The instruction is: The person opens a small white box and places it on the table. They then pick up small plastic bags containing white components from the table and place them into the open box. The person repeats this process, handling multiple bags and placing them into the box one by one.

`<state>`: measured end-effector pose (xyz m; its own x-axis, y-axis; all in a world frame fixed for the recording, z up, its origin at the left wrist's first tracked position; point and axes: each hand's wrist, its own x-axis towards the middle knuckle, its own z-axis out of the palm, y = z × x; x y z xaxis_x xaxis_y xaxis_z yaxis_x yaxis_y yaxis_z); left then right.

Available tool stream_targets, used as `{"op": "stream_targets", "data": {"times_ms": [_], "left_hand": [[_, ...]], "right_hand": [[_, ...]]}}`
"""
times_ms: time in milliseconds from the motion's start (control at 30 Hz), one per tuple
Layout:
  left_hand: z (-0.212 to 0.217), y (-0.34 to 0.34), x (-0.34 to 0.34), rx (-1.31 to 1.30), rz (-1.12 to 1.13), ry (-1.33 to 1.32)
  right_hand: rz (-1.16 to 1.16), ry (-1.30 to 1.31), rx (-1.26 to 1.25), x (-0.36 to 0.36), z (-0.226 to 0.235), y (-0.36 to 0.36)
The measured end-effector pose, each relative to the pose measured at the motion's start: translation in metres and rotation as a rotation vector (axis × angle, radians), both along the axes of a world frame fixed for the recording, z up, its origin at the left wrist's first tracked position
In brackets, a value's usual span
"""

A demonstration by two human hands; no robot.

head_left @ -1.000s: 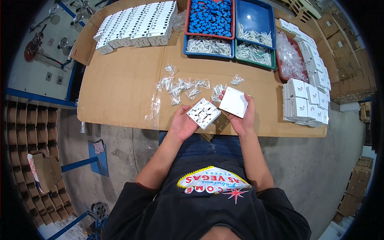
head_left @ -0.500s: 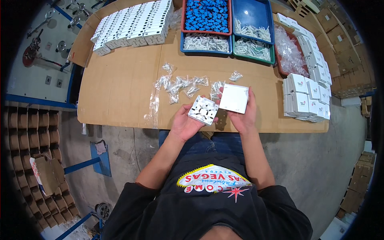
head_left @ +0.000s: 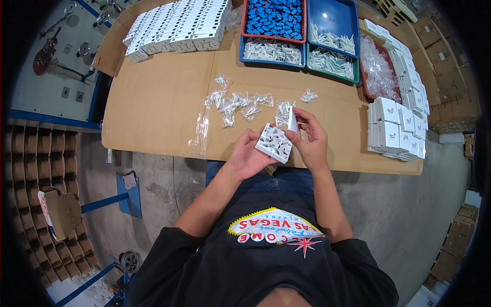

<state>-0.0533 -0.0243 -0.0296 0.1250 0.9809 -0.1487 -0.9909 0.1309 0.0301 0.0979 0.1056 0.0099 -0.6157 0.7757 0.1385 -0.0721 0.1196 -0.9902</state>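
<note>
A: What was it that had just changed?

B: The white flat plate (head_left: 292, 122) had turned. Half a second earlier its broad face looked upward; now it stood on edge, seen as a thin strip. The right hand (head_left: 313, 145) had made this turn.

A: And what did this mean for the work?

B: It seemed that the plate was being handled together with the white square piece (head_left: 274, 144), because the two were so near. They were, however, two separate parts. Whether their edges touched could not be told.

A: How did each hand hold?

B: The right hand was rather narrow, with the plate pinched between thumb and fingers. The left hand (head_left: 244, 159) was half open under the square piece, its thumb close to the edge, and the uneven moulded face pointed up.

A: Where did these parts lie?

B: The plate was at about eleven o'clock from the right hand. The square piece was at two o'clock from the left hand, and at nine o'clock from the right one. From the square piece, the plate stood at one o'clock.

A: And around them?

B: Small clear bags (head_left: 238, 104) lay on the cardboard-covered surface (head_left: 153, 102), at ten to eleven o'clock from the square piece.
</note>
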Motion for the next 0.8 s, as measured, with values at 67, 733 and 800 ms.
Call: {"op": "stream_targets", "data": {"times_ms": [67,733,800], "left_hand": [[0.001,0.001,0.002,-0.094,0.028,0.119],[0.01,0.004,0.007,-0.223,-0.024,0.586],[0.013,0.004,0.011,-0.341,0.019,0.52]], "right_hand": [[0.044,-0.025,0.085,0.003,-0.003,0.002],[0.222,0.074,-0.112,0.002,0.007,-0.007],[0.176,-0.146,0.399,0.0,0.008,-0.011]]}}
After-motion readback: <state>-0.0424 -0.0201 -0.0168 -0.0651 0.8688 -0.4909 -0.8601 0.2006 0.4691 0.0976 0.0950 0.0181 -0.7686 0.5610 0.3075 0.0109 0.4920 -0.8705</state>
